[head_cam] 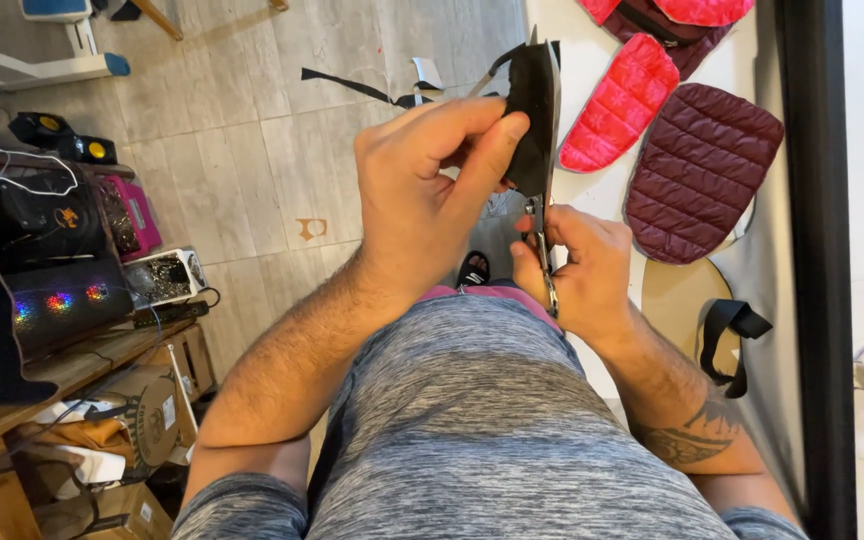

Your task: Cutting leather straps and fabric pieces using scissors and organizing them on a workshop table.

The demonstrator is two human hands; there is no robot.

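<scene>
Head view: looking straight down at a person's own torso, forearms and two bare hands.
Nearest, below the grip: grey marled shirt (472, 420) fills the bottom of the frame, both forearms rising from it.
Right hand (580, 272): clenched around the handles of a pair of metal scissors (542, 250), blades pointing up and away into the black piece.
Left hand (427, 185): grasping a flat black piece of material (532, 110), thumb pinched on its near face, fingers behind it.
Black piece: held upright and edge-on just above the scissors, touching the blades at its lower end; whether the blades are parted cannot be told.
Right of the grip: pale work surface (592, 60) with a maroon quilted panel (697, 170) and, just beside it, a bright pink quilted panel (620, 100).
Lower right of the grip: black strap (727, 335) lying looped near the right forearm.
Beyond the grip: grey tiled floor (222, 150) with black scraps (352, 85) on it.
Far left of the grip: wooden bench (72, 370) with a dark machine showing coloured lights (57, 300).
</scene>
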